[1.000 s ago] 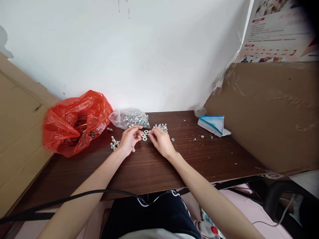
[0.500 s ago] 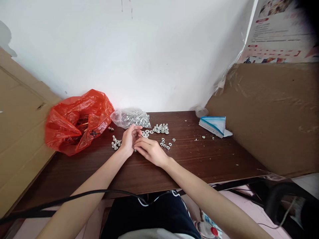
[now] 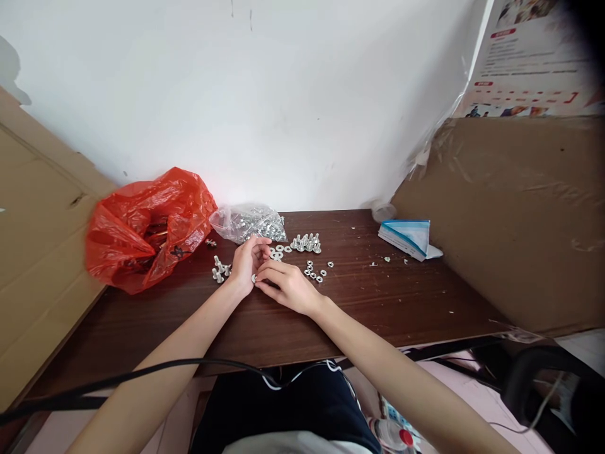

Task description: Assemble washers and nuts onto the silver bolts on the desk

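My left hand rests on its side on the dark table, fingers curled, and what they hold, if anything, is hidden. Facing it, my right hand pinches a flat metal washer against the heel of the left palm. Several loose washers lie just beyond the fingers. To the left of my left hand stand a few bolts. A larger group of upright bolts is behind my right hand, with several nuts scattered nearer to it.
A clear bag of metal hardware lies behind my hands, beside a red plastic bag. At the right are a blue-edged packet and small scraps. Cardboard walls both sides. A black cable crosses over my left forearm.
The washer at my right fingertips now shows its flat face, where before only a thin edge was visible. Both hands stay in nearly the same place.
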The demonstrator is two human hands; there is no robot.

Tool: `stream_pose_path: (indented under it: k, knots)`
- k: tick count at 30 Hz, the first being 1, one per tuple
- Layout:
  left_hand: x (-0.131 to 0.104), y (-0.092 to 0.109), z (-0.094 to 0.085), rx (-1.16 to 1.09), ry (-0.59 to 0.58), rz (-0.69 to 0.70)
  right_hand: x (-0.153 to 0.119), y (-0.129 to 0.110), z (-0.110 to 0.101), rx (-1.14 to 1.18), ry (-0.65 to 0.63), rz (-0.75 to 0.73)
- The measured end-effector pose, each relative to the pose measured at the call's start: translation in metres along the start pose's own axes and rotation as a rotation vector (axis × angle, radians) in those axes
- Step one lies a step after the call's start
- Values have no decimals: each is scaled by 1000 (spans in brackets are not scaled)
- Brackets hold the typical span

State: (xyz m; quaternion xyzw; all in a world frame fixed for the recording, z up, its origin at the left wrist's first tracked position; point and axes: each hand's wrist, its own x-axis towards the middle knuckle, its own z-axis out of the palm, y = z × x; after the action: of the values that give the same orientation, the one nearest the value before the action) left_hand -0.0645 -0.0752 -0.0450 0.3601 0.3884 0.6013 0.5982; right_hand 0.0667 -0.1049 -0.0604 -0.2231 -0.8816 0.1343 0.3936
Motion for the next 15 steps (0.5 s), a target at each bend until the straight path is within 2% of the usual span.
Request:
stream_pose_path:
  k: [4,9,15]
  knots:
    - [-2,1,1,60,3,-8,0,0,-1,33,-2,26]
    - [-5,3,3,197,-49,-4,0,0,-2,87,-4,59]
    - [-4,2,3,223,-48,-20,0,2,-4,101,-47,96]
